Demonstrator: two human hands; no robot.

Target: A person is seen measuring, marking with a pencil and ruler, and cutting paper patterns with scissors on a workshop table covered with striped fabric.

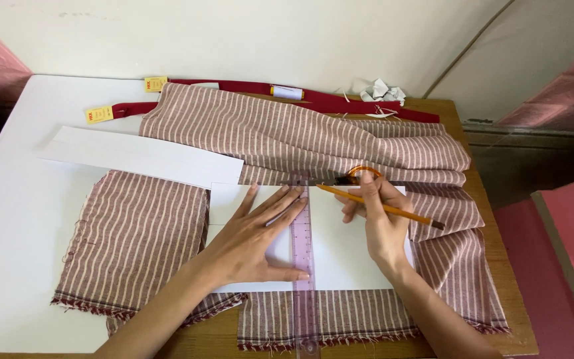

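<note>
My left hand (255, 236) lies flat with fingers spread on a white paper sheet (347, 259), pressing against the left edge of a clear purple ruler (304, 266) that runs upright across the paper. My right hand (377, 216) grips a yellow pencil (406, 214), its tip touching the paper beside the ruler's upper part. The paper rests on striped maroon-and-white fabric (287, 136) spread over the table. Orange-handled scissors (360, 174) sit just behind my right hand, partly hidden by it.
A long white paper strip (141, 156) lies over the fabric at left, on a large white board (14, 219). Red straps with yellow tags (121, 110), a white thread spool (287, 92) and crumpled paper (381, 91) lie along the back edge. The wooden table (506, 292) ends at right.
</note>
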